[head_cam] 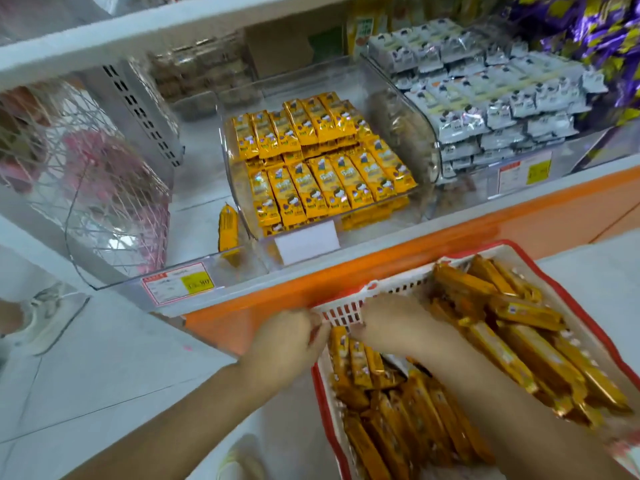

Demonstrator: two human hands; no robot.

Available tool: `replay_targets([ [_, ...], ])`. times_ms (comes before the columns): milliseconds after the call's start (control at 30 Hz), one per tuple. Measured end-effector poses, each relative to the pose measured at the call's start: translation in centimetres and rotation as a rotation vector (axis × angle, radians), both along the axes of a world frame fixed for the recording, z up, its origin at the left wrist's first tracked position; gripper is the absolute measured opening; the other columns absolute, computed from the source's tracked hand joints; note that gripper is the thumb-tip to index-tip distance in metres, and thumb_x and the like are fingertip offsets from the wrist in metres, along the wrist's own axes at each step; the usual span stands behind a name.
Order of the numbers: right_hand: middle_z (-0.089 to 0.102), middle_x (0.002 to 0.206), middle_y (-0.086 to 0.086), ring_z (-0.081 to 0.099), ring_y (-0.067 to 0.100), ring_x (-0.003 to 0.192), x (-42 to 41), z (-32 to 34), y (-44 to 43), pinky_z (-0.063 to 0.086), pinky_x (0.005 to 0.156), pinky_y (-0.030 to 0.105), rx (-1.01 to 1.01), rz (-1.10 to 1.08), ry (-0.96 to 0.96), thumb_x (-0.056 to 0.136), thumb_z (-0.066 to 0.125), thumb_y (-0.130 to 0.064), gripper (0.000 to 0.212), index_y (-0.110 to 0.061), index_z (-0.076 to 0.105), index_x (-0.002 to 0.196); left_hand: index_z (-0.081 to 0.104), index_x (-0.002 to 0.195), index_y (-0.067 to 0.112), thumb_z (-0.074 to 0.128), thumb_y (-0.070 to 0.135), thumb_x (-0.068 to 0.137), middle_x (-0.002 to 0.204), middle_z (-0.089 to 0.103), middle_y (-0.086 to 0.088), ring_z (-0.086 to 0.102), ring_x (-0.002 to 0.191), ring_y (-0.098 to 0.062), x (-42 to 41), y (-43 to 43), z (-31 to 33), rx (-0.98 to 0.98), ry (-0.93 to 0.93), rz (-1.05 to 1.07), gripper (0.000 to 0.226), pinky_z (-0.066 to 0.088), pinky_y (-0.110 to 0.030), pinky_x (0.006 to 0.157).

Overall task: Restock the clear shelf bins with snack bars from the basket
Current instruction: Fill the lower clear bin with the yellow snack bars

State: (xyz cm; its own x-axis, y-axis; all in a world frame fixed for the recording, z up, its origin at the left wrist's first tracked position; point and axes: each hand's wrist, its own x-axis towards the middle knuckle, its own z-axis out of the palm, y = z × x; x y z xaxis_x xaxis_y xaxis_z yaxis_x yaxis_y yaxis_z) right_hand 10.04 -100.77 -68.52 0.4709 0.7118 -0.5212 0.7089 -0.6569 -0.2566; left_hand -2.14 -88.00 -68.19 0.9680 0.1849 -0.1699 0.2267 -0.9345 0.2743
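Head view, looking down at a shop shelf (415, 242) with an orange front edge. My two hands meet at the near left corner of a red and white basket (346, 311), which sits low and to the right, just in front of the shelf. My right hand (391, 323) is curled over the tops of a few bars (356, 362) standing on end in that corner, gripping them. My left hand (287, 337) has its fingers curled at the spot where those bars meet the basket wall; I cannot tell whether it holds the bars or the rim. My right forearm lies across the basket and covers part of the load. The rest of the basket is heaped with more loose yellow bars, lying at angles.

On the shelf above, a clear bin (254, 226) holds neat rows of the same yellow bars, with a blank white label (306, 239) on its front. A stray bar (228, 225) stands on the shelf just left of it, outside the bin. Right of it, grey packs (485, 98) are stacked in another bin, with purple packs (588, 29) beyond. Left of it, a clear bin holds blurred pink goods (114, 199). A price tag (178, 282) hangs on the shelf front. A shoe (41, 313) shows on the floor at far left.
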Motion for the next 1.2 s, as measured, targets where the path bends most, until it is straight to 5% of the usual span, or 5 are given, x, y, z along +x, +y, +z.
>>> replay_targets([
  [100,0.065,0.113,0.009,0.063,0.02,0.091,-1.6,-7.1,0.0,0.052,0.072,0.031,-0.126,-0.175,0.127,0.097,0.045,-0.029,0.03,-0.008,0.062,0.108,0.062,0.085,0.011,0.036,0.027,0.1,0.092,0.069,-0.009,0.065,0.083,-0.022,-0.9,0.2,-3.7,-0.087,0.218,0.056,0.033,0.049,-0.031,0.072],
  [200,0.046,0.142,0.01,0.054,0.028,0.12,-3.8,-11.2,-0.2,0.05,0.094,0.041,-0.144,-0.364,0.146,0.093,0.048,-0.05,0.078,-0.005,0.018,0.15,0.061,0.109,0.009,0.038,0.02,0.099,0.106,0.068,-0.01,0.065,0.095,-0.024,-2.2,-0.8,-5.2,-0.189,0.231,0.074,0.027,0.05,-0.028,0.077],
  [533,0.062,0.097,0.013,0.061,0.021,0.083,-5.8,-12.8,-0.6,0.049,0.079,0.032,-0.056,-0.536,0.18,0.095,0.043,-0.039,0.038,-0.008,0.057,0.076,0.063,0.105,0.003,0.048,0.019,0.095,0.107,0.066,-0.014,0.063,0.096,-0.026,-2.3,-1.3,-5.1,-0.252,0.345,0.208,0.025,0.039,-0.024,0.065],
  [767,0.06,0.094,0.004,0.064,0.014,0.082,-7.4,-4.9,-4.7,0.059,0.079,0.035,0.634,-0.954,0.731,0.089,0.06,-0.024,0.021,-0.012,0.056,0.107,0.056,0.071,0.013,0.062,0.04,0.089,0.072,0.06,-0.004,0.064,0.072,-0.019,-1.8,-3.2,-2.1,-0.893,0.217,0.574,0.033,0.053,-0.029,0.068],
  [1200,0.072,0.102,0.004,0.068,0.019,0.095,-9.6,3.7,-6.7,0.056,0.083,0.034,1.204,-0.883,0.566,0.078,0.073,-0.003,0.029,-0.012,0.065,0.105,0.061,0.117,0.0,0.066,0.011,0.072,0.112,0.067,-0.021,0.07,0.085,-0.024,-2.6,-2.6,5.5,-1.787,0.052,0.479,0.047,0.059,-0.035,0.073],
])
